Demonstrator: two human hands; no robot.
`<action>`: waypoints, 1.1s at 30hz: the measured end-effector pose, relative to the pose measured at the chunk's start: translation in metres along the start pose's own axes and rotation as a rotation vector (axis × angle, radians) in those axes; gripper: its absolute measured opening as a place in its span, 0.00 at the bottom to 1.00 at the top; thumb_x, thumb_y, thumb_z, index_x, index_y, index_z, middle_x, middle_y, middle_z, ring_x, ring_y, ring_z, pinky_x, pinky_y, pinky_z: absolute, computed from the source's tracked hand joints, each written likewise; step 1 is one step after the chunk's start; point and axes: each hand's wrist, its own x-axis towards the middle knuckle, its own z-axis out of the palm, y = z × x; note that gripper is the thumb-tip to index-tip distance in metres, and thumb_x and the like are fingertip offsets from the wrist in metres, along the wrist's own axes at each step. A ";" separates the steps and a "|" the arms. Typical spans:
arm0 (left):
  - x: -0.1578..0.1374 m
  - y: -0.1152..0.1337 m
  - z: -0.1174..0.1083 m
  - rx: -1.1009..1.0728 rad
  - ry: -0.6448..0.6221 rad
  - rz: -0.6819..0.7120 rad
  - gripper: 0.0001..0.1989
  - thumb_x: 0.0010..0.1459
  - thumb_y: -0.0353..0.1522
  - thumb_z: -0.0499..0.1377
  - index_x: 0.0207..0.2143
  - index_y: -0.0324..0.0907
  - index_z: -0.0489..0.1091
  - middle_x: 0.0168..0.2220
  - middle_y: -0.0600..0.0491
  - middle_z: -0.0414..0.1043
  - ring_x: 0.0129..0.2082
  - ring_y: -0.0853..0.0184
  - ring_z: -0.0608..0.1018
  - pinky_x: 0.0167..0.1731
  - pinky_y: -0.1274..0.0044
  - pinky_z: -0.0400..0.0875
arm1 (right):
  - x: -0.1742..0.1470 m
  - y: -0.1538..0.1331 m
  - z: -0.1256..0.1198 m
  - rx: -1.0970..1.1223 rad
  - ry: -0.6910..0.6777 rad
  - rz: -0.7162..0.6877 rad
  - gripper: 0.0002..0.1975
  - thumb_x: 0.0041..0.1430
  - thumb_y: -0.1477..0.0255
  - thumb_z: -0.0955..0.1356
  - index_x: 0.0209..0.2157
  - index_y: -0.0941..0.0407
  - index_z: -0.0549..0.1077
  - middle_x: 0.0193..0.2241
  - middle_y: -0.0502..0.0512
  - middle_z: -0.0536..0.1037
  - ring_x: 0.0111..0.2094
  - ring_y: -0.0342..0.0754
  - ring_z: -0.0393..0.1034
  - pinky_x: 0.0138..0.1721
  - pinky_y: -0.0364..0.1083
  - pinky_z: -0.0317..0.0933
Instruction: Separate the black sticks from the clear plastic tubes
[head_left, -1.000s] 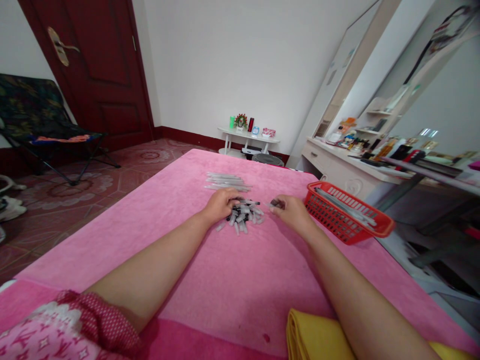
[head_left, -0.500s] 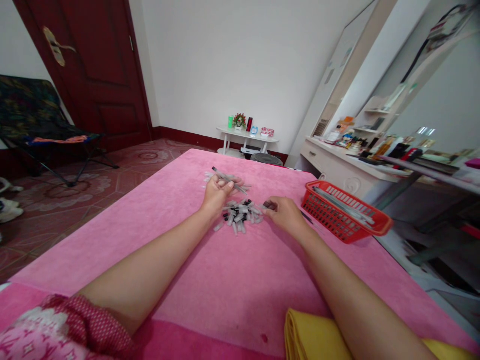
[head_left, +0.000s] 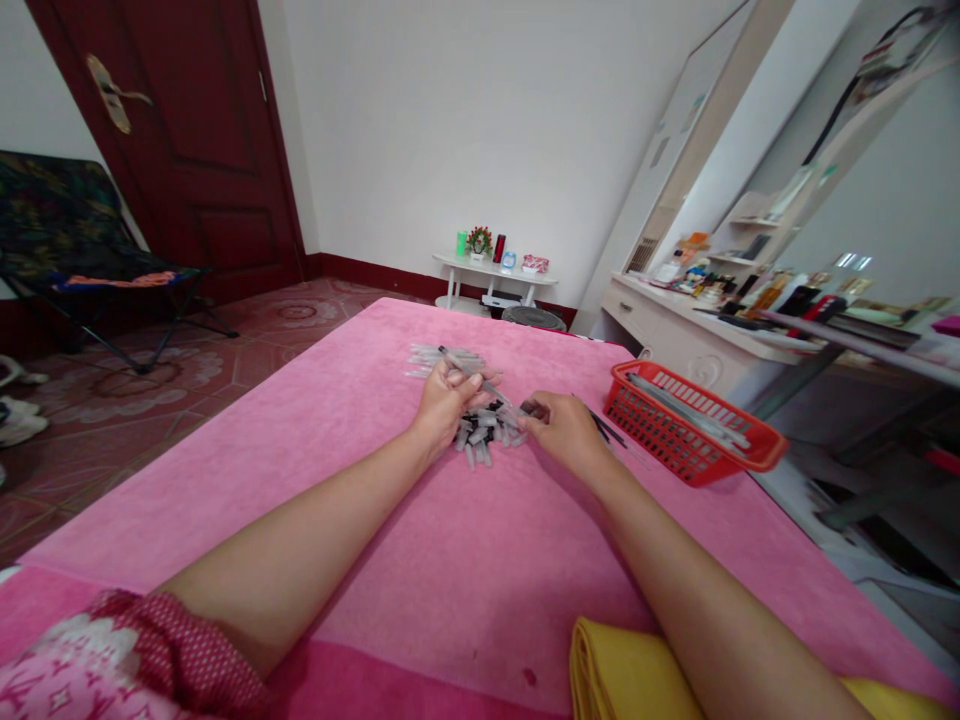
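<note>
My left hand (head_left: 446, 402) is closed around a clear pen (head_left: 491, 390), which slants down to the right over a heap of pen caps (head_left: 480, 438). Some of these caps are clear, others black. Just right of the heap, my right hand (head_left: 562, 428) pinches a small pen cap (head_left: 532, 409), greyish and dark, partly hidden by the fingers. Beyond my left hand lie several clear pen barrels (head_left: 424, 358) side by side. Thin dark sticks (head_left: 611, 432), perhaps refills, rest between my right hand and the red basket.
A red plastic basket (head_left: 690, 465) holding long clear pieces stands at the right on the pink cloth (head_left: 315, 420). Folded yellow fabric (head_left: 626, 670) lies at the near edge, under my right forearm. A dressing table (head_left: 675, 325) stands beyond the basket.
My left hand has moved slightly right and nearer with the pen, towards the right hand. My right hand has shifted a little left. More of the barrels and dark sticks now show.
</note>
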 end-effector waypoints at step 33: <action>-0.007 0.010 0.013 -0.016 -0.004 -0.138 0.19 0.41 0.27 0.70 0.30 0.39 0.61 0.30 0.51 0.76 0.31 0.63 0.80 0.35 0.69 0.77 | -0.002 -0.009 -0.014 0.406 0.063 -0.010 0.09 0.49 0.69 0.64 0.21 0.58 0.72 0.16 0.48 0.68 0.20 0.41 0.59 0.23 0.41 0.51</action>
